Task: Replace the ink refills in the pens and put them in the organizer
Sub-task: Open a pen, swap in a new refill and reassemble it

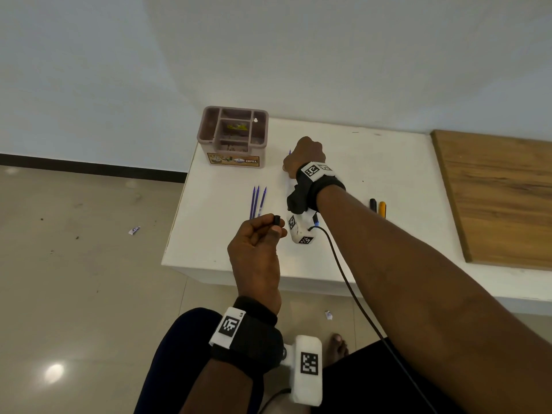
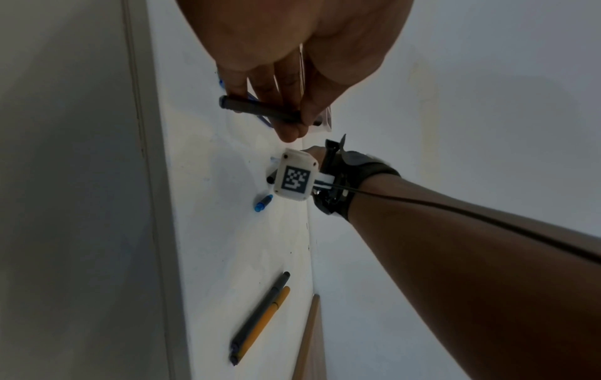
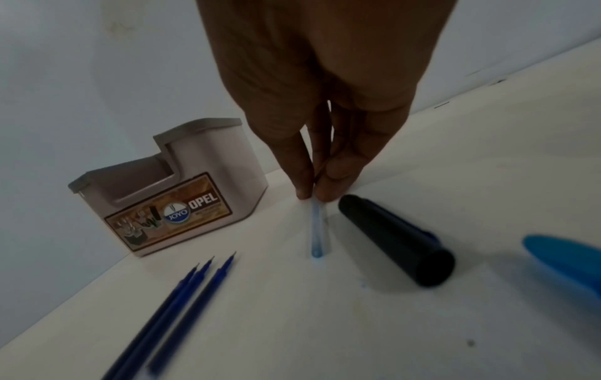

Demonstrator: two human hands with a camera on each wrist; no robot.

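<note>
- Nearest, at six o'clock over the edge of the white table (image 1: 388, 174), the left hand (image 1: 257, 249) holds one slim black plastic pen barrel (image 2: 260, 108), thumb and curled fingers pinching it. A slack grip could drop it to the floor.
- At twelve o'clock from that hand lie three dark blue needle-tipped ink refills (image 1: 258, 201), side by side on the table, near its left edge. A careless brush could likely roll them off.
- Just right of them, in the right wrist view, lie one short black plastic tube piece (image 3: 393, 239) and one bright blue plastic cap (image 3: 565, 259). Both are round and loose, so probably prone to rolling.
- At two o'clock, well apart, lie two whole pens: one black pen (image 1: 372, 204) and one yellow pen (image 1: 382, 209), touching.
- Further out, at one o'clock, the right hand (image 1: 304, 153) pinches one pale, see-through blue refill tube (image 3: 317, 231) between pressed-together fingertips (image 3: 304, 190), its far end on the table. It looks spent. Laid too near the fresh three, it could be mixed in, and a faint blue mark under its end suggests smearing.
- Farthest, at ten o'clock from that hand, stands one mauve plastic compartmented desk organizer (image 1: 233, 135), with no pen in it.
</note>
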